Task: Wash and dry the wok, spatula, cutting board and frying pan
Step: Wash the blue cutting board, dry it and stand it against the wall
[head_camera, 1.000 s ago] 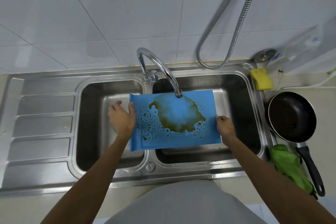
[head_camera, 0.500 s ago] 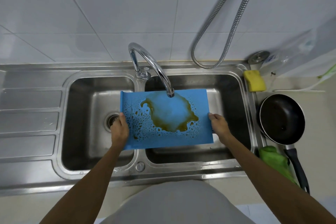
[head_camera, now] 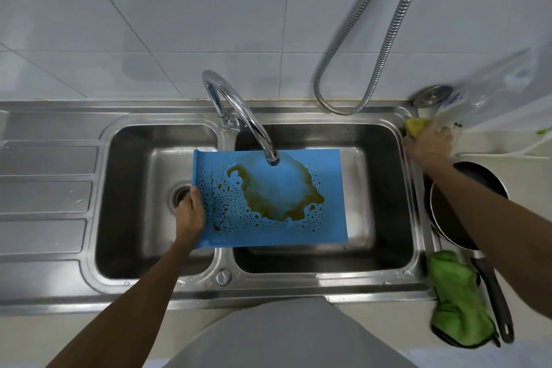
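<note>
Left hand (head_camera: 189, 213): fingers clamped on the left edge of the blue rectangular plastic cutting board (head_camera: 270, 199), held flat across the stainless-steel double sink (head_camera: 298, 284). A brown stain is pooled at its centre. Advice: steady the board under the chrome tap (head_camera: 248, 116) and scrub outward from the stain. Right hand (head_camera: 428, 143): curled round the yellow sponge (head_camera: 416, 124) at the far-right rim. Beyond: white tiled wall (head_camera: 179, 24).

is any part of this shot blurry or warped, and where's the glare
Head view: motion blur smears the top right corner, around the right hand gripping the sponge; the cutting board held by the left hand is sharp. Head view: the wide lens bows the sink rim, and highlights glint on the faucet.
</note>
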`<state>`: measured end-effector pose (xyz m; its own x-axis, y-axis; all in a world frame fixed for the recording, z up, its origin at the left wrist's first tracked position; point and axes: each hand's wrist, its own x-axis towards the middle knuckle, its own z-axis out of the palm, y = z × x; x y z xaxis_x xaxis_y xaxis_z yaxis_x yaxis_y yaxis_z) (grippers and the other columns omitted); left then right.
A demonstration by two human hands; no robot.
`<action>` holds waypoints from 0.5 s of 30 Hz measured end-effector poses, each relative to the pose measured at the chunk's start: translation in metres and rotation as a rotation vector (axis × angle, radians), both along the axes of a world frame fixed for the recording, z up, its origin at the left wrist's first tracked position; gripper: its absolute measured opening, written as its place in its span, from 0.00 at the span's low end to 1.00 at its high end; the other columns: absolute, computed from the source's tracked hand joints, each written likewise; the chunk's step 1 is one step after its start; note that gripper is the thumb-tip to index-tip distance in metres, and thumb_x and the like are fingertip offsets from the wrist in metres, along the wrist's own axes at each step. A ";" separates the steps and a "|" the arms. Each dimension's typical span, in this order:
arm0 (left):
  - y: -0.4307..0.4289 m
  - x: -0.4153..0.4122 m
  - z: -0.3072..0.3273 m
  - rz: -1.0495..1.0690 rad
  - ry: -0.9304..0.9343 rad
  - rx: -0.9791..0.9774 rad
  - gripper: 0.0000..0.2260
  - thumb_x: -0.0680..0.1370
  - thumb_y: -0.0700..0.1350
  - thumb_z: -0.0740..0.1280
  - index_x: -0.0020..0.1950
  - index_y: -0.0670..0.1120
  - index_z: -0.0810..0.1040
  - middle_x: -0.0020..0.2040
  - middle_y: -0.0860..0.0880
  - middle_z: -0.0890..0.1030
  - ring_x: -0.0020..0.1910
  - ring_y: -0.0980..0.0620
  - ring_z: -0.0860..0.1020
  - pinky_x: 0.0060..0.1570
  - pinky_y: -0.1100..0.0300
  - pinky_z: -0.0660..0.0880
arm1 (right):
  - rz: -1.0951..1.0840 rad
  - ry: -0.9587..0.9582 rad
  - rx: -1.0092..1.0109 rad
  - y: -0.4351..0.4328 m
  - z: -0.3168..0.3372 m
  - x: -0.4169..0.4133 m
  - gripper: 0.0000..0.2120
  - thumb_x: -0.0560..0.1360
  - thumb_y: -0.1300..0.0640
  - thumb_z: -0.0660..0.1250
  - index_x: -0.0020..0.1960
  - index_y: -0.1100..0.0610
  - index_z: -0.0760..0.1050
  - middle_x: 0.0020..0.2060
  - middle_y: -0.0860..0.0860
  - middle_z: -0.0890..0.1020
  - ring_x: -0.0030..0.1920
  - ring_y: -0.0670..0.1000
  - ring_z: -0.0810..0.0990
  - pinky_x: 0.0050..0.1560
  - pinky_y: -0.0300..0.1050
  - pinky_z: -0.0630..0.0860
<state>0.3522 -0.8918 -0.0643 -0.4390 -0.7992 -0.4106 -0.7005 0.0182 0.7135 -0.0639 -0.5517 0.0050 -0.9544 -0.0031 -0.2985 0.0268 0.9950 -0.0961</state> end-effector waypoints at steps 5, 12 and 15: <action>-0.001 -0.003 0.000 0.026 -0.020 -0.011 0.24 0.85 0.60 0.51 0.42 0.46 0.76 0.39 0.49 0.79 0.39 0.53 0.77 0.37 0.55 0.72 | -0.015 -0.045 -0.007 0.008 -0.011 -0.016 0.31 0.78 0.49 0.69 0.72 0.62 0.58 0.65 0.69 0.69 0.65 0.71 0.70 0.65 0.67 0.69; -0.001 -0.003 0.005 0.021 -0.046 -0.015 0.24 0.85 0.59 0.51 0.39 0.47 0.75 0.35 0.51 0.77 0.36 0.57 0.75 0.31 0.61 0.67 | 0.158 0.194 -0.209 -0.037 -0.017 0.066 0.26 0.80 0.45 0.63 0.72 0.58 0.64 0.56 0.68 0.72 0.54 0.68 0.74 0.55 0.59 0.72; 0.000 -0.002 0.008 0.003 -0.029 -0.012 0.24 0.85 0.58 0.51 0.39 0.44 0.74 0.35 0.51 0.76 0.35 0.56 0.75 0.32 0.62 0.67 | 0.350 0.134 -0.261 -0.065 -0.031 0.130 0.23 0.81 0.46 0.63 0.72 0.55 0.69 0.54 0.65 0.72 0.52 0.63 0.73 0.54 0.56 0.73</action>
